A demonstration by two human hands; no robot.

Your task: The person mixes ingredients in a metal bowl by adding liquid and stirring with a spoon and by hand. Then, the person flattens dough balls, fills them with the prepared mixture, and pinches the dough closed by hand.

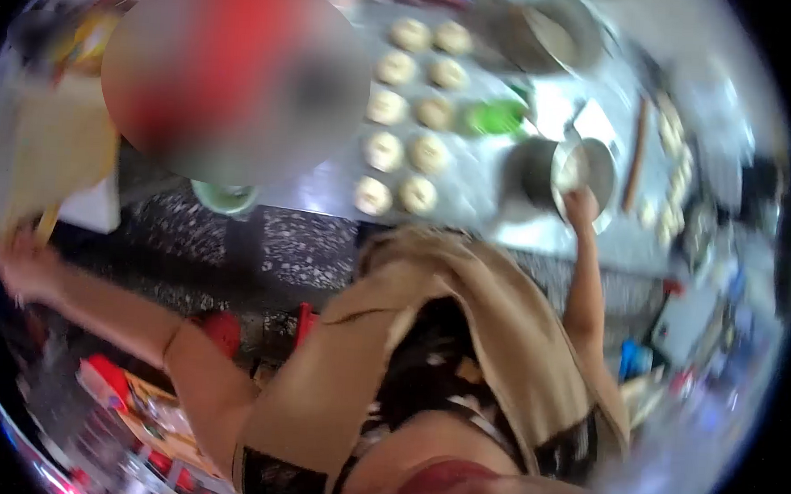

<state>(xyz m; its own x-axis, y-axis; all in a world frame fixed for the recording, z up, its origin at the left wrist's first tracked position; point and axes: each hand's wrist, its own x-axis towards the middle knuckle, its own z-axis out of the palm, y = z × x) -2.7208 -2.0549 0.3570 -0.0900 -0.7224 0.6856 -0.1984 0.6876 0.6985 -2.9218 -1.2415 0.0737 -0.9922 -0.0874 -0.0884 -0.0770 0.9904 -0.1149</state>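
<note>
Table (307, 185): ahead, 12 o'clock
Bowl (604, 175): on table, 12 o'clock from right hand
Rod (636, 154): bowl's 2 o'clock, axis about 12–6
Right hand (580, 207): nearer, at bowl's mouth; grip unclear
Left hand (24, 266): well apart, bowl's 9 o'clock; blurred, grip unclear

Bright light glares white off the shiny silver metal table (309, 187), while the dark speckled floor (306, 247) lies dim. My bare left hand (24, 265) smears with blur, the 10 round pale dough pieces (383, 151) look fuzzy, a circular grey-and-red patch (234, 78) is unreadable, and the fisheye edges bend into black.
</note>
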